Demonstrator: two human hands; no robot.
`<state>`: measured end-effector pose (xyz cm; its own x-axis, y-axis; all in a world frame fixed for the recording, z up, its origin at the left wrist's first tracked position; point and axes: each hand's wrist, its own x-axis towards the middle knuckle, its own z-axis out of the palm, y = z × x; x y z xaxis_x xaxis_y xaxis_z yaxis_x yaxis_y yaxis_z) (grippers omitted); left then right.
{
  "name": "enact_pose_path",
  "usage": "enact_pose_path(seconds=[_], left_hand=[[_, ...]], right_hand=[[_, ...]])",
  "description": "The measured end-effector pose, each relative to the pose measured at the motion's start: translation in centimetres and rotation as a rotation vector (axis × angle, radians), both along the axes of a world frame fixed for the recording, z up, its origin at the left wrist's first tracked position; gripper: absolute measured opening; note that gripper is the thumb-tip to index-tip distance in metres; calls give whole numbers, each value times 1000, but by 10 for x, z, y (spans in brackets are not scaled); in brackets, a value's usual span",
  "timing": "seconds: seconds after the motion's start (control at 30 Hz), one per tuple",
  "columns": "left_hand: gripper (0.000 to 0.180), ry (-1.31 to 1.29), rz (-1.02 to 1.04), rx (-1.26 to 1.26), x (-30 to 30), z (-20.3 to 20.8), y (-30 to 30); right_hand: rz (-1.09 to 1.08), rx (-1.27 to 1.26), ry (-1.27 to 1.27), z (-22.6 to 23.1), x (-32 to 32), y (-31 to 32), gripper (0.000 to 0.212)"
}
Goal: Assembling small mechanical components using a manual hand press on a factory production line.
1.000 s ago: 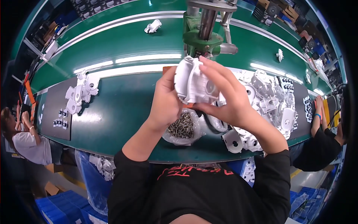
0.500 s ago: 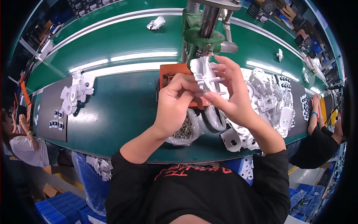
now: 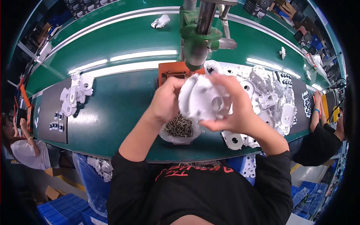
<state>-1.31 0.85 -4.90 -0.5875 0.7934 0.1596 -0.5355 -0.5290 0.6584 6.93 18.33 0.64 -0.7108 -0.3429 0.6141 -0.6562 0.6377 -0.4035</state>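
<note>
A white molded plastic housing (image 3: pixel 200 99), slightly blurred, is held up before me, its rounded face with a round hole toward me. My left hand (image 3: pixel 165 100) grips its left edge, fingers closed, the fingertips partly hidden behind it. Around its right side my right hand (image 3: pixel 238 107) curls, thumb below and fingers above. Just beyond the part stands a green press machine (image 3: pixel 197 47) over an orange base (image 3: pixel 172 70). Under my hands lies a clear plastic bag of screws (image 3: pixel 179 126).
A heap of white plastic parts (image 3: pixel 268 97) covers the table's right side; a smaller pile (image 3: pixel 77 92) lies left on a dark mat (image 3: pixel 56 93). Another white part (image 3: pixel 160 21) sits on the green conveyor (image 3: pixel 135 35). Co-workers are seated at both sides, one at left (image 3: pixel 28 144).
Both hands have drawn the white housing down and toward me and turned it, so its broad rounded face shows instead of its side with posts. The screw bag is more visible.
</note>
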Motion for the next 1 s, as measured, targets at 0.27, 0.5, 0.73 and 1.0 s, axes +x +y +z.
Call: enact_pose_path(seconds=[0.27, 0.5, 0.73, 1.0], left_hand=[[20, 325, -179, -527, -2, 5, -11], [18, 728, 363, -759, -17, 7, -39], [12, 1742, 747, -1096, -44, -25, -24], [13, 1931, 681, -1063, -43, -51, -15]], right_hand=[[-44, 404, -18, -14, 12, -6, 99], [-108, 194, -18, -13, 10, 13, 97], [-199, 459, -199, -53, 5, 23, 25], [-107, 338, -297, -64, 8, 20, 11]])
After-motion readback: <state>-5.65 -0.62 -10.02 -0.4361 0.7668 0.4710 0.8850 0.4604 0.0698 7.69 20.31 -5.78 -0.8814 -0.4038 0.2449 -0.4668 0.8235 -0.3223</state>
